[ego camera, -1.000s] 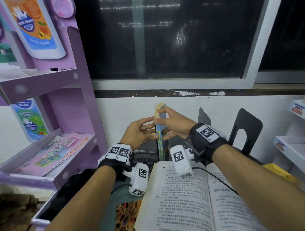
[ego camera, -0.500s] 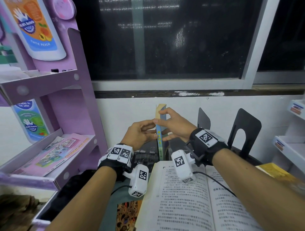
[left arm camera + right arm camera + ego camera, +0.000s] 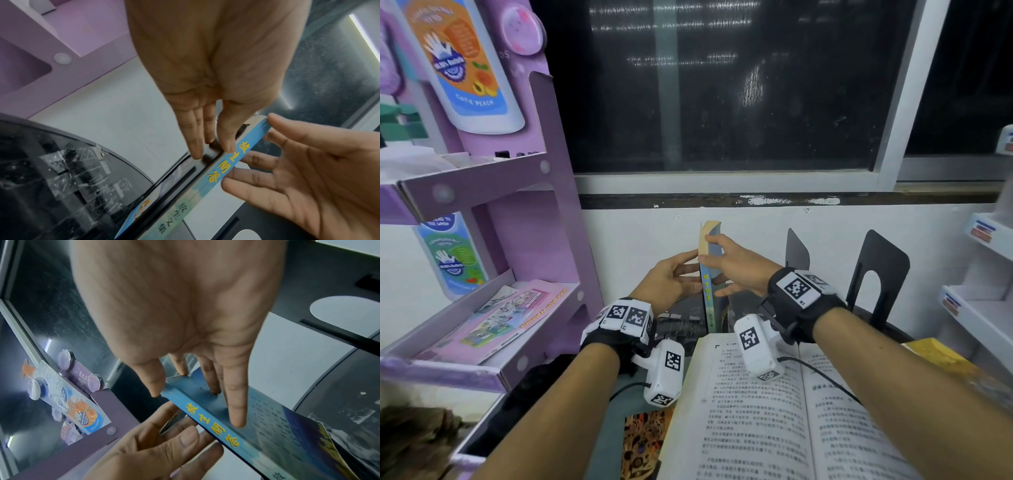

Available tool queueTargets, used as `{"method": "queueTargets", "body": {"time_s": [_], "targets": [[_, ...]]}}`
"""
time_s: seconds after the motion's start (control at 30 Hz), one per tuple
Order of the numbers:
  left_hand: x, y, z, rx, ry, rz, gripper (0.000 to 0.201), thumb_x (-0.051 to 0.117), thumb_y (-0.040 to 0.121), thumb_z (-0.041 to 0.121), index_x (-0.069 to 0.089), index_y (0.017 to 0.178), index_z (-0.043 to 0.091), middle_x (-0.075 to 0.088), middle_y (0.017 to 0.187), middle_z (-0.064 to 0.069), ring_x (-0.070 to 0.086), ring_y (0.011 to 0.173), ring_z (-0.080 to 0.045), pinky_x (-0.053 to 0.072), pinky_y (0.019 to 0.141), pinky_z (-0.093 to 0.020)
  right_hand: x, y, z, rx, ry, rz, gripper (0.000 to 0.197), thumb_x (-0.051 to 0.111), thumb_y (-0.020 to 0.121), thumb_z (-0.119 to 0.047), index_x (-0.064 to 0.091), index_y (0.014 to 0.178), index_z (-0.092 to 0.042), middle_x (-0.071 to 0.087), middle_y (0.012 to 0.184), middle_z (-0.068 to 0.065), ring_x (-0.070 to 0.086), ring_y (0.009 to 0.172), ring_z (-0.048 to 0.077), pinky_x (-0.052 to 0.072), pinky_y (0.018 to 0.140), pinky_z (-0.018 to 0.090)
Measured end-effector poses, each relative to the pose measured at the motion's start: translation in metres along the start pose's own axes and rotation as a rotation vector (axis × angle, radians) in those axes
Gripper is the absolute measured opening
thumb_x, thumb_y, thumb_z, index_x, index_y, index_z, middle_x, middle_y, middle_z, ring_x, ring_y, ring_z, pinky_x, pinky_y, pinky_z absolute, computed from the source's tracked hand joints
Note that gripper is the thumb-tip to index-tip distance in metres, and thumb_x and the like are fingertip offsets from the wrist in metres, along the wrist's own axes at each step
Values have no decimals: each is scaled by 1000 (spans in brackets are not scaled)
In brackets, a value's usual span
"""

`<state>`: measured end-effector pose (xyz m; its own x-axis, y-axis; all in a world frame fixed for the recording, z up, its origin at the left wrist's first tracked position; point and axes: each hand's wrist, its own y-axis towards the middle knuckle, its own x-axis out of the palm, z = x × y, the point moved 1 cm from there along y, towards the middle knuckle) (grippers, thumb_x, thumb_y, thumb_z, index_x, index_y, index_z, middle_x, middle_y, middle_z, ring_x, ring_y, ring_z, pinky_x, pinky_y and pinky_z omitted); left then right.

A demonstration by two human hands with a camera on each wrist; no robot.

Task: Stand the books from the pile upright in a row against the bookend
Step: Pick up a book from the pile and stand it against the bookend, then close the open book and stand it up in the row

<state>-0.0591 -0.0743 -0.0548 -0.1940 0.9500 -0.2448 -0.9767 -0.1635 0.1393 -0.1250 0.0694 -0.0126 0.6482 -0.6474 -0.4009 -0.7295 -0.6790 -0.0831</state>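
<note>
A thin blue book (image 3: 708, 301) with yellow characters on its spine stands upright near the wall, spine toward me. My right hand (image 3: 717, 263) holds its top: the thumb lies on the upper spine corner and straight fingers (image 3: 234, 410) lie flat on the right cover (image 3: 267, 418). On the book's left side, my left hand (image 3: 693, 274) presses with straight fingers (image 3: 195, 151) against a thin black plate (image 3: 207, 162) beside the book (image 3: 216, 175), thumb tip at the spine. Two black bookends (image 3: 878, 270) (image 3: 796, 251) stand to the right.
An open book (image 3: 774, 411) of printed text lies in front, under my wrists, over a patterned cover (image 3: 643, 442). A yellow book (image 3: 941, 356) lies at the right. A purple display shelf (image 3: 517, 240) stands close on the left, white shelves (image 3: 983, 308) on the right.
Both hands stay on the upright blue book. My right wrist has sunk slightly; the book has not visibly moved.
</note>
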Motion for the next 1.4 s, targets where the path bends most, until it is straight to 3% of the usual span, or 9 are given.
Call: {"method": "queueTargets", "body": {"time_s": [0.13, 0.23, 0.4, 0.63, 0.8, 0.97, 1.1, 1.2, 1.4], "targets": [[2, -4, 6, -69, 84, -35, 53, 58, 91, -3, 48, 131, 30, 63, 115, 3, 66, 92, -15, 54, 90, -39, -2, -7, -3, 21, -83, -24, 74, 57, 96, -30, 10, 154, -32, 37, 152, 11, 55, 121, 34, 54, 92, 43], [7, -9, 13, -124, 99, -44, 49, 58, 92, 1, 47, 132, 26, 62, 117, -1, 64, 92, -15, 52, 75, -29, -2, -15, -8, 38, -140, -40, 79, 59, 95, -29, 6, 154, -31, 39, 150, 13, 57, 115, 32, 52, 94, 42], [14, -20, 25, -201, 205, -61, 55, 61, 92, 12, 37, 141, 20, 60, 121, -2, 60, 104, -20, 48, 71, -27, -6, -35, -14, 61, -222, -63, 77, 60, 94, -31, 11, 154, -27, 39, 149, 14, 55, 119, 32, 52, 94, 42], [22, -42, 36, -267, 304, -16, 61, 66, 89, 21, 35, 142, 20, 61, 124, -1, 58, 116, -24, 46, 97, -43, -11, -75, -16, 88, -364, -102, 59, 58, 94, -37, 34, 146, -23, 46, 143, 9, 55, 118, 26, 52, 95, 42], [35, -63, 48, -287, 328, -26, 50, 64, 91, 21, 40, 135, 20, 61, 119, -1, 57, 98, -18, 45, 77, -31, -14, -109, -15, 79, -424, -101, 50, 57, 95, -39, 44, 139, -20, 49, 137, 7, 55, 117, 25, 51, 97, 44], [47, -83, 59, -296, 424, -53, 50, 64, 91, 30, 44, 135, 19, 57, 122, 2, 55, 98, -14, 46, 82, -28, -26, -146, -10, 60, -482, -72, 41, 54, 96, -39, 52, 131, -17, 52, 133, 3, 55, 117, 23, 51, 96, 44], [59, -101, 68, -349, 546, -119, 50, 61, 91, 39, 46, 134, 22, 50, 124, 2, 51, 117, -20, 45, 99, -33, -40, -177, 0, 74, -575, -40, 38, 51, 97, -38, 57, 126, -14, 55, 129, 3, 55, 115, 24, 51, 97, 45], [73, -116, 76, -370, 674, -201, 32, 47, 99, 37, 49, 124, 17, 47, 110, 0, 49, 96, -15, 42, 76, -24, -53, -197, 11, 112, -642, -8, 40, 50, 97, -38, 56, 129, -14, 53, 131, 1, 52, 118, 24, 49, 98, 41], [89, -132, 80, -460, 815, -264, 54, 40, 101, 41, 37, 144, 9, 39, 148, -9, 43, 122, -25, 40, 86, -31, -76, -221, 38, 267, -732, -5, 50, 48, 96, -48, 51, 135, -16, 46, 141, 2, 44, 128, 23, 36, 90, 29]]}}
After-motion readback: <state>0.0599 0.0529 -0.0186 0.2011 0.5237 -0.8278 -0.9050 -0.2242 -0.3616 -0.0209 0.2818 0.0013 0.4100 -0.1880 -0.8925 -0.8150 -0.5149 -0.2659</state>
